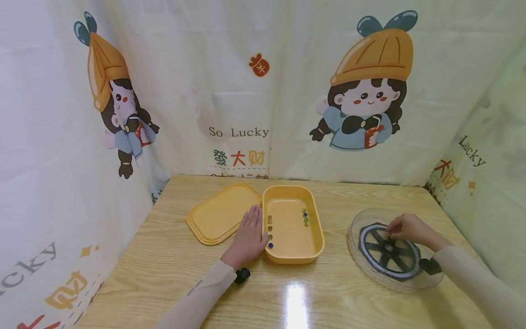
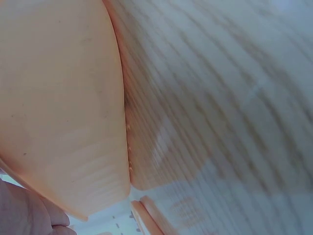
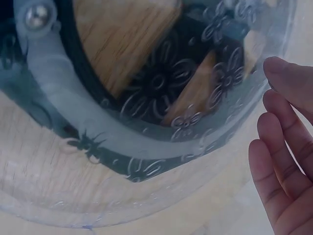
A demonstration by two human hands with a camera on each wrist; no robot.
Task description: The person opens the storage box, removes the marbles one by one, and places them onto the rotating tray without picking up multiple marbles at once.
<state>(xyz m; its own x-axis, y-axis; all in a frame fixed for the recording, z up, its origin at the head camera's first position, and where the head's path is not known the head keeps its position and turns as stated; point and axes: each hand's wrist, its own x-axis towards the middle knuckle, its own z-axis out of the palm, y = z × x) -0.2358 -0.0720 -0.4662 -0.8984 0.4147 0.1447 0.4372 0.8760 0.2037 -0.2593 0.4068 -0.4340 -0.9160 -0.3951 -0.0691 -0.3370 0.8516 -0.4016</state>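
My left hand [image 1: 248, 237], fingers straight and together, rests along the left side of a yellow-orange plastic box [image 1: 289, 261]. Its fingers also show beside the box wall [image 2: 63, 117] in the left wrist view. Inside the box, several glass marbles [image 1: 270, 246] line the left side and several more marbles [image 1: 306, 220] the right. My right hand [image 1: 415, 231] is over a round clear turntable [image 1: 355, 256] with a dark spoked base. Its thumb and index fingertips [image 3: 276, 66] come together; whether something small is between them is hidden.
The box's flat orange lid [image 1: 223, 212] lies on the wooden table [image 1: 172, 256], left of the box. A printed curtain [image 1: 291, 100] hangs behind the table and along both sides. Bright glare [image 1: 297, 306] lies on the tabletop near the front.
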